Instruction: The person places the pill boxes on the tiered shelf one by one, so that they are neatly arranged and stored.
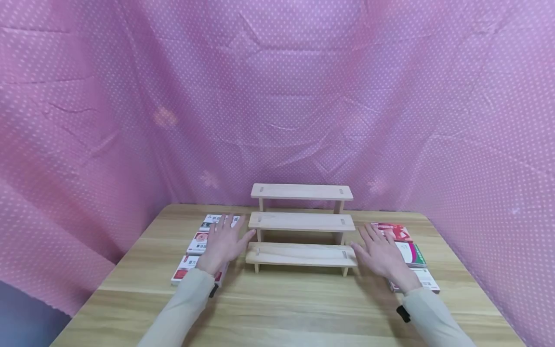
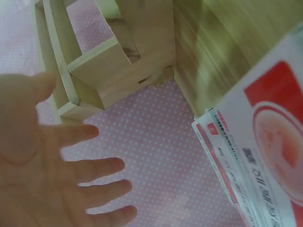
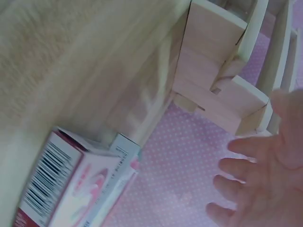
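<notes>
Between the two hands stands a three-step wooden shelf (image 1: 301, 221) of pale boards on the table. My left hand (image 1: 223, 245), palm down with fingers spread, hovers left of the shelf and overlaps a column of white and red medicine boxes (image 1: 197, 243) in the head view. On the other side my right hand (image 1: 383, 253) is likewise spread, just inside another column of boxes in red, green and white (image 1: 414, 253). Both wrist views show bare palms, the left one (image 2: 52, 170) and the right one (image 3: 274, 170), holding nothing. Boxes lie beside each palm.
The wood-grain table (image 1: 277, 308) has its far edge against a pink dotted cloth (image 1: 286, 106), which also hangs along both sides. Black bands (image 1: 403, 314) show at the wrists below light sleeves (image 1: 433, 313).
</notes>
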A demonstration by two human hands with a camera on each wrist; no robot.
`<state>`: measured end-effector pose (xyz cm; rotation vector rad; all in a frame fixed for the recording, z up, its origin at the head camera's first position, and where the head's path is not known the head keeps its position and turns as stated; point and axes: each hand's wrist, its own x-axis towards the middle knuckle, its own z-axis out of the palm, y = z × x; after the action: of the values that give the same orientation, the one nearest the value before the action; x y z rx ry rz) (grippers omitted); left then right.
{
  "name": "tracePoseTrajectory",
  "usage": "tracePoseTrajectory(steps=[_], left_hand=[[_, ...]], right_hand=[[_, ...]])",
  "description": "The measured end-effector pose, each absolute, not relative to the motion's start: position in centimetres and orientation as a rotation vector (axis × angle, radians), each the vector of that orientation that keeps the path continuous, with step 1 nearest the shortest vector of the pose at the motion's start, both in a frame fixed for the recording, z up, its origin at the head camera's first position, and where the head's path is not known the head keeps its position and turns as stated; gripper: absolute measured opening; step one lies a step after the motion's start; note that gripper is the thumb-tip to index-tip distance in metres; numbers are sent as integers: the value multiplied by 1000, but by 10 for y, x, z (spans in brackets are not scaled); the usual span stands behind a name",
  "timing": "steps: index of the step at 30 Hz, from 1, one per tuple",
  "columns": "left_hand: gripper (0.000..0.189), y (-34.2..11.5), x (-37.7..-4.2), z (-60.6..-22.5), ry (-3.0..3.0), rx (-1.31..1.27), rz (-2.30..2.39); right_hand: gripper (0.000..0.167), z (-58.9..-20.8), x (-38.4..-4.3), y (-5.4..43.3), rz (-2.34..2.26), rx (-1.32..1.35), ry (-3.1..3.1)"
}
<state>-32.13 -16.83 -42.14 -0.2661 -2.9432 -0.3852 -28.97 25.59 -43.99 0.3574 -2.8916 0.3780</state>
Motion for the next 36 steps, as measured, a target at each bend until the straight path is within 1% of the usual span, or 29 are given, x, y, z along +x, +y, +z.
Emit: tracePoseTrajectory(steps=[3, 7, 10, 12, 16, 19, 27, 30, 36], left_hand=[[69, -172, -321, -420, -2843, -288, -433], [65, -183, -320, -414, -2785, -294, -691], [60, -195, -320, -412, -2785, -286, -905], [54, -205, -321, -413, -2792, -284, -997], [42, -226, -326, -420, -2795, -336, -1181], [44, -242, -326, -424, -2811, -384, -1309], [56, -279, -321, -427, -2885, -439, -1468], [58, -293, -319, -431, -2908, -466, -1499], [62, -318, -313, -442, -2954, -603, -1417]], right_hand=[[63, -441, -289, 257, 544, 355, -2801], [50, -443, -288, 258, 871, 313, -2699], [45, -444, -289, 258, 1126, 260, -2680], [44, -445, -290, 258, 1364, 235, -2677], [52, -449, -289, 258, 1828, 142, -2651], [59, -452, -288, 257, 2020, 69, -2620], [68, -459, -289, 259, 2276, 87, -2558], [68, -461, -290, 259, 2386, 82, -2515], [65, -468, -293, 261, 2513, 125, -2446]])
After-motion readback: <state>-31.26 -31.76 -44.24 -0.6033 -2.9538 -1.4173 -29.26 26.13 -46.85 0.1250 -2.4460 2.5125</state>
